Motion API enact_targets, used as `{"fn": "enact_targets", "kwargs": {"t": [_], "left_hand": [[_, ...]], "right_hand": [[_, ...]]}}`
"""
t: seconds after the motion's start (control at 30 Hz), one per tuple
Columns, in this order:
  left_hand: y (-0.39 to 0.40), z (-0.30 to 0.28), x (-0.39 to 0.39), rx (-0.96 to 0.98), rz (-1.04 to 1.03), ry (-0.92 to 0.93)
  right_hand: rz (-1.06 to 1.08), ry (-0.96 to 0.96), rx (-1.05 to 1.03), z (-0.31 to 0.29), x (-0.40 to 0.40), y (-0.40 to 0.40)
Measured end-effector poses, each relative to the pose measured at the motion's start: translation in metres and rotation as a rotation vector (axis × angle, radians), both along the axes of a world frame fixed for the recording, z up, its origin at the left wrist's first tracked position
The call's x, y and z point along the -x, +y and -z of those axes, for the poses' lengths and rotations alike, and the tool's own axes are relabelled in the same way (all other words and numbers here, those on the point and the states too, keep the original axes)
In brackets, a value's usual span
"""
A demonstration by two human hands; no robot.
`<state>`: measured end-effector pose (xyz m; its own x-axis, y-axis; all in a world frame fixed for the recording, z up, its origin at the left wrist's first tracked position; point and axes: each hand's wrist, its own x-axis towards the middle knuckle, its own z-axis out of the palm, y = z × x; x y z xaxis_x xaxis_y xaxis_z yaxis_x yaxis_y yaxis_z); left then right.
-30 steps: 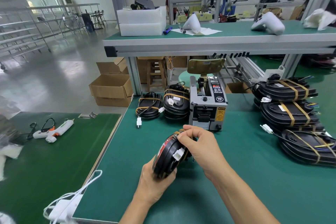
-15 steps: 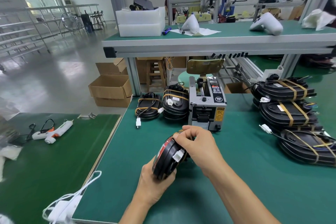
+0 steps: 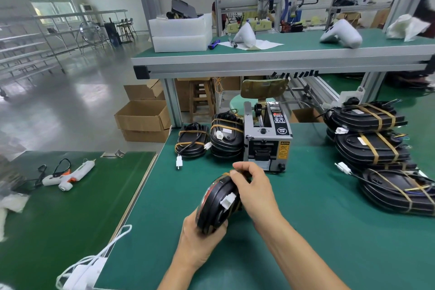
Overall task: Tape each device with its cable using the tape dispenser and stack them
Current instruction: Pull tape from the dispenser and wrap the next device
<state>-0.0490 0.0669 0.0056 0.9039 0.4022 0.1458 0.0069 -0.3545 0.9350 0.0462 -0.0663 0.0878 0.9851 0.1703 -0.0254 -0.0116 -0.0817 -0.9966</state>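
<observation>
At the near middle of the green bench (image 3: 317,231), the left hand (image 3: 200,240) cups the lower end of a black device (image 3: 215,202), fingers curled beneath and mostly hidden; the device stands on edge, long axis running from 7 to 1 o'clock; the right hand (image 3: 255,192) pinches its top, fingertips obscuring any tape; at 12 o'clock, the tape dispenser (image 3: 267,138).

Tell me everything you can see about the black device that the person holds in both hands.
The black device is a rounded, flattish shell, seemingly plastic, with a red edge on its left side. It is tilted up on edge above the green table, in front of the tape dispenser. A white connector lies against it. The left hand grips its lower end; the right hand pinches its top.
</observation>
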Motion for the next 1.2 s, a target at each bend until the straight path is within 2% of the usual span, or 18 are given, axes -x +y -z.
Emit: {"fn": "enact_targets", "kwargs": {"t": [0.07, 0.13, 0.27, 0.37, 0.63, 1.0, 1.2], "left_hand": [[0.0, 0.0, 0.0, 0.0, -0.003, 0.004], [0.0, 0.0, -0.001, 0.001, -0.013, 0.015], [-0.002, -0.003, -0.001, 0.019, -0.027, 0.008], [-0.003, -0.005, 0.0, 0.026, 0.0, -0.009], [-0.001, -0.004, 0.0, -0.017, 0.008, -0.01], [-0.003, -0.002, -0.001, -0.018, 0.005, -0.028], [-0.001, 0.001, -0.002, -0.025, 0.011, -0.018]], "right_hand": [[0.024, 0.011, -0.078, 0.003, -0.007, -0.003], [0.137, 0.013, -0.125, 0.005, -0.023, -0.01], [0.414, 0.048, -0.039, 0.01, -0.068, -0.022], [0.506, 0.072, 0.054, 0.013, -0.093, -0.025], [0.574, 0.145, 0.099, 0.013, -0.111, -0.01], [0.658, 0.307, -0.063, 0.002, -0.12, -0.001], [0.675, 0.333, -0.038, -0.006, -0.117, 0.003]]}}
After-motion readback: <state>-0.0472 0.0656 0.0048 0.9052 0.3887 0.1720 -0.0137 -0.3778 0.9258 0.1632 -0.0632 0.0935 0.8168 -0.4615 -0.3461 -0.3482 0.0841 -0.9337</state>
